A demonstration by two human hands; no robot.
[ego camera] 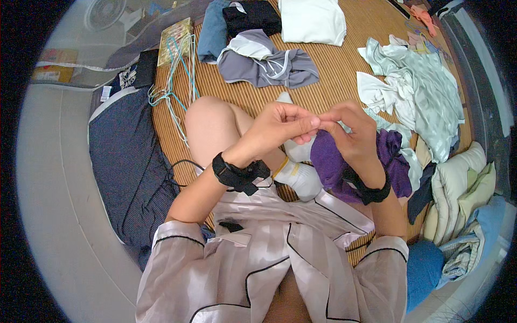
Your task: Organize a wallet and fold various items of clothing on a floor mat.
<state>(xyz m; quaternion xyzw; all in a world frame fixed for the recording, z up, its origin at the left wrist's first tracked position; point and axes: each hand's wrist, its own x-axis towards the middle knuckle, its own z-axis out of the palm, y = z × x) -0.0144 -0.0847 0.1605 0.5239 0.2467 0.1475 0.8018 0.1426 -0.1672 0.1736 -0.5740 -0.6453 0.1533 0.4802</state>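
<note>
My left hand (282,124) and my right hand (349,133) meet at the fingertips above my crossed legs. Thumbs and index fingers are pinched together; whether something small is between them cannot be told. A purple cloth (329,161) lies just below and behind my right hand, partly hidden by that hand and wrist. Beyond my hands lies a grey garment with white lining (299,74), loosely crumpled on the slatted bamboo mat (335,68). Pale green satin clothing (434,101) is heaped to the right, with a white cloth (396,97) on it.
Folded blue (213,30), black (252,18) and white (313,20) fabrics lie at the far side. Wire hangers (171,87) rest at the left beside a dark checked garment (129,161). Quilted bedding (456,189) is piled at the right. A fan (105,12) stands behind netting.
</note>
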